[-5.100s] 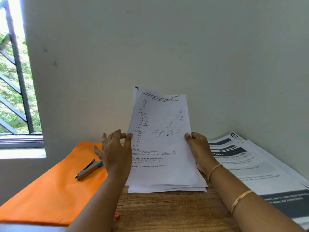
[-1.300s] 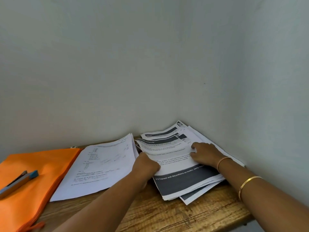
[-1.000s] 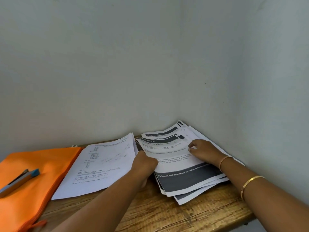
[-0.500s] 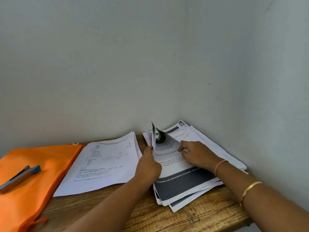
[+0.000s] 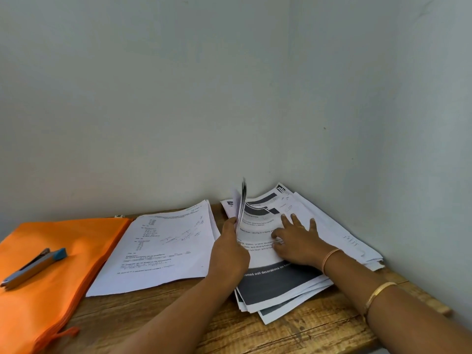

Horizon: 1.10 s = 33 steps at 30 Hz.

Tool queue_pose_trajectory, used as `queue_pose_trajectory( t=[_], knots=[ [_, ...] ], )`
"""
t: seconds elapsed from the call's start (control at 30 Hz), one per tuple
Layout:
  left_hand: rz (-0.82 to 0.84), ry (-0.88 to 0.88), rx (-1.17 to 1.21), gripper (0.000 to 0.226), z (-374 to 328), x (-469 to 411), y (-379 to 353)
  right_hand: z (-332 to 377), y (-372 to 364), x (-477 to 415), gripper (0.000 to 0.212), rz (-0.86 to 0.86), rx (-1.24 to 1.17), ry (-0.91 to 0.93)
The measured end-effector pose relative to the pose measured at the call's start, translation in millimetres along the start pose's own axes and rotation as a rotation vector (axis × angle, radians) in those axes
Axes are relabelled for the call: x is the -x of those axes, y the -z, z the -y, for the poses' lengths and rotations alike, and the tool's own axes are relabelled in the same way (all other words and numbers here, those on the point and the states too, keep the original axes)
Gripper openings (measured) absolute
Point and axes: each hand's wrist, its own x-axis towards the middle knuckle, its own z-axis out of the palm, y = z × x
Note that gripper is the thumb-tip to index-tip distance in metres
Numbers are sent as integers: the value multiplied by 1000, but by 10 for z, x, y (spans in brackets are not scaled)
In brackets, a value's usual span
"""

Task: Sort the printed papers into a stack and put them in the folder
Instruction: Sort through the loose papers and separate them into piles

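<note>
Sheets (image 5: pixel 242 198) from the top of the loose pile (image 5: pixel 278 290) stand on edge, pinched between thumb and fingers of the left grip (image 5: pixel 229 247). The right grip (image 5: pixel 297 242), just beside it on the outer side, lies spread and flat on the page below and pins that pile down.

To do this step well, the flat grip should probably press until the lifted sheets peel clear, so that the fanned pages beneath do not slide. The pinch should sit low on the paper's edge; thin sheets flop and crease if carried by a corner. They likely belong on the squared stack (image 5: pixel 163 249), which lies touching distance to the far side of the left grip, and they should land with edges matched to it.

Beyond that stack lies the orange folder (image 5: pixel 63 284), shut and flat, with a stapler (image 5: pixel 33 267) resting on it; the stapler may need moving before the folder opens.

The bench (image 5: pixel 281 335) is worn, grainy wood. It fits into a corner of plain pale walls (image 5: pixel 153 98), and the loose pile reaches right into that corner.
</note>
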Motion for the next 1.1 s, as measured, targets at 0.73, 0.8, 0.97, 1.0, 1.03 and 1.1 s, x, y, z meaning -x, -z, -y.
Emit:
queue_pose_trajectory(
  t=[0.73, 0.8, 0.97, 1.0, 1.03, 1.1],
  knots=[
    [233, -355, -562, 74, -49, 108, 39, -60, 6, -26, 55, 53, -627, 6],
    [221, -332, -556, 74, -48, 107, 46, -62, 49, 10, 45, 68, -869, 53],
    [200, -309, -515, 79, -27, 98, 60, -107, 191, 61, 28, 150, -1528, 65],
    [199, -309, -507, 80, -25, 94, 58, -100, 199, 42, 25, 139, -1568, 5],
    [196, -309, -501, 81, -22, 88, 54, -85, 197, 12, 25, 111, -1577, -71],
    [188, -301, -487, 82, -11, 75, 42, -48, 192, -37, 26, 37, -1564, -211]
  ],
)
